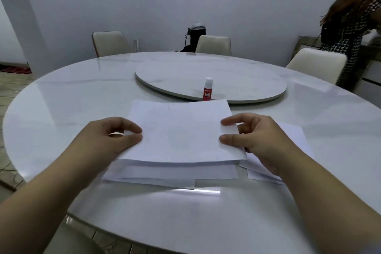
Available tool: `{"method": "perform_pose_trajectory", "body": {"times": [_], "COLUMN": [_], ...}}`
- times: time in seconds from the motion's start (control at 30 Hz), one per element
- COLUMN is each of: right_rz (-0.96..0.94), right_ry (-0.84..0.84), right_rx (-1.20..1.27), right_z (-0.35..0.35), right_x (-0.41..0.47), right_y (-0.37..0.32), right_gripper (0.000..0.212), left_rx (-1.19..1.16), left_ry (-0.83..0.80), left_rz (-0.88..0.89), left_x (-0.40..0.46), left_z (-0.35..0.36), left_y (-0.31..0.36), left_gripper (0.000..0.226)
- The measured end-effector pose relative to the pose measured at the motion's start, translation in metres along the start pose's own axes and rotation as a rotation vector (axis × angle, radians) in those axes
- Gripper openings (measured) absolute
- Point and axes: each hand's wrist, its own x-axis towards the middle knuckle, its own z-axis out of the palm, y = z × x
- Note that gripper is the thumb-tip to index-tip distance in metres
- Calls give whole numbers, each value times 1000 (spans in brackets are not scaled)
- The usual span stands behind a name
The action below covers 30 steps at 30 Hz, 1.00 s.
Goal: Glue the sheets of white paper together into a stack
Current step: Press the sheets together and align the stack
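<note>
Both forearms outstretched, left hand (115,136) and right hand (253,138) each pinching top sheet's (181,134) side edges.

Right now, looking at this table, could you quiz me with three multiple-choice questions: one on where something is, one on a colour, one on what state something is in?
1. Where does the glue stick stand?
A. behind the papers
B. in the right hand
C. on a chair

2. What colour is its lower body?
A. blue
B. red
C. green

3. What is happening to the top sheet?
A. crumpled
B. held at both side edges
C. lying untouched

Answers: 1 A, it stands upright just beyond the sheet's far edge. 2 B, a red label under a white cap. 3 B, the left hand and right hand pinch its sides above the stack.
</note>
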Motion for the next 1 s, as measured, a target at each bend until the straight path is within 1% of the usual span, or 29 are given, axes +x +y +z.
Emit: {"method": "perform_pose_trajectory", "body": {"times": [0.03, 0.1, 0.23, 0.5, 0.73, 0.87, 1.0], "right_rz": [5, 24, 102, 49, 25, -1, 0], "right_ry": [-2, -6, -97, -120, -110, -95, -94], "right_rx": [-12, -8, 67, -149, -242, -318, -338], "right_z": [1, 1, 3, -1, -2, -1, 0], "right_x": [2, 4, 5, 9, 9, 9, 7], "right_y": [4, 10, 20, 27, 27, 24, 23], "right_gripper": [29, 24, 22, 24, 23, 22, 23], "left_rx": [8, 12, 50, 163, 253, 268, 261], "left_ry": [5, 0, -32, -21, -5, -6, -20], "left_rz": [-8, -17, 12, 48, 90, 88, 76], "left_x": [0, 1, 4, 5, 4, 5, 5], "left_z": [-1, -2, -6, -9, -7, -7, -7], "left_y": [-2, -8, -23, -38, -41, -44, -47], "left_gripper": [4, 5, 14, 18, 24, 23, 25]}}
